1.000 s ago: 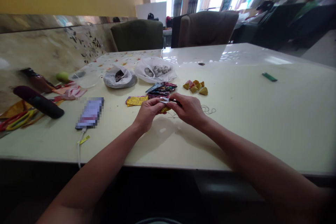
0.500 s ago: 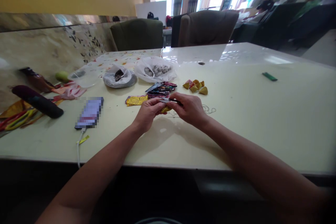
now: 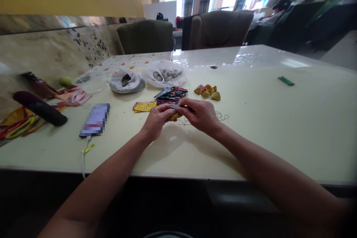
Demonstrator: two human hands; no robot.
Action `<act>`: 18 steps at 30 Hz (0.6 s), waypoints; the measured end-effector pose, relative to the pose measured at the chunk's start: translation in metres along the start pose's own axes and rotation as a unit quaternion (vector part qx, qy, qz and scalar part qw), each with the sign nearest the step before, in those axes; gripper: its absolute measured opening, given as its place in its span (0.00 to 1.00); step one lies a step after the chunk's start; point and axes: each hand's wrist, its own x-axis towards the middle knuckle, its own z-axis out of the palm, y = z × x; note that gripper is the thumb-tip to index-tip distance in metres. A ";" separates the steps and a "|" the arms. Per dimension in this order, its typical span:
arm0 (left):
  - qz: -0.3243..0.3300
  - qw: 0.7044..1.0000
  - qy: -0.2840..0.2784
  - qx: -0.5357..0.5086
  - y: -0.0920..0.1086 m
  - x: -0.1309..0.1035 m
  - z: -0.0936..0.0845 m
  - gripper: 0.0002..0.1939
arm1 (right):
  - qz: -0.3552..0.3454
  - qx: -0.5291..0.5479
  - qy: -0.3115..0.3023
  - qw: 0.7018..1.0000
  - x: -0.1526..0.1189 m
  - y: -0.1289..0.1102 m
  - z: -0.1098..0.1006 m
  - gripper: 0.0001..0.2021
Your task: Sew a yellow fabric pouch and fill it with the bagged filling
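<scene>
My left hand [image 3: 156, 121] is closed on a small yellow cloth piece [image 3: 175, 116], which shows just below the fingertips. In my right hand [image 3: 200, 114], the fingers are wrapped round a small bladed tool with a silver blade [image 3: 174, 106] and a dark handle; its exact kind is unclear. The blade lies between the two hands, over the yellow cloth. Thin cord [image 3: 222, 115] lies in loose loops on the table beside my right wrist. Beyond the hands are a pile of dark patterned cloth pieces [image 3: 170, 95], flat yellow printed pieces [image 3: 145, 106] and several yellow cone-shaped pouches [image 3: 208, 92].
Two white plastic bags stand farther back, one with white fluffy stuffing [image 3: 169, 75], one with dark bits [image 3: 126, 79]. A phone [image 3: 96, 119] on a cable, a dark rounded object [image 3: 40, 108] and ribbons lie left. A green lighter-like object [image 3: 286, 80] lies right. Chairs stand across the table [image 3: 279, 130].
Almost nothing differs. Both hands stay together with the yellow cloth and the bladed tool, and the view has shifted only very slightly.
</scene>
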 end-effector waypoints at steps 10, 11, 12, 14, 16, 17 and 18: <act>-0.003 1.000 0.016 -0.011 -0.001 0.002 0.000 0.15 | 0.070 0.101 -0.020 0.992 0.002 0.002 0.002 0.17; -0.003 1.000 0.015 -0.010 -0.001 0.002 0.000 0.14 | 0.066 0.090 -0.019 0.994 0.002 0.002 0.001 0.16; -0.002 1.000 0.014 -0.011 0.000 0.001 0.000 0.14 | 0.059 0.077 -0.016 0.995 0.002 0.002 0.001 0.16; 0.002 1.000 0.014 -0.016 0.000 0.001 0.000 0.13 | 0.044 0.055 -0.011 0.997 0.002 0.003 0.000 0.16; 0.005 1.000 0.015 -0.020 0.001 0.001 0.001 0.13 | 0.030 0.039 -0.007 0.999 0.002 0.003 0.000 0.15; 0.005 1.000 0.016 -0.021 0.001 0.001 0.001 0.14 | 0.025 0.032 -0.006 0.999 0.001 0.003 -0.001 0.15; 0.005 1.000 0.017 -0.021 0.000 0.001 0.001 0.14 | 0.020 0.026 -0.005 0.999 0.001 0.003 -0.001 0.15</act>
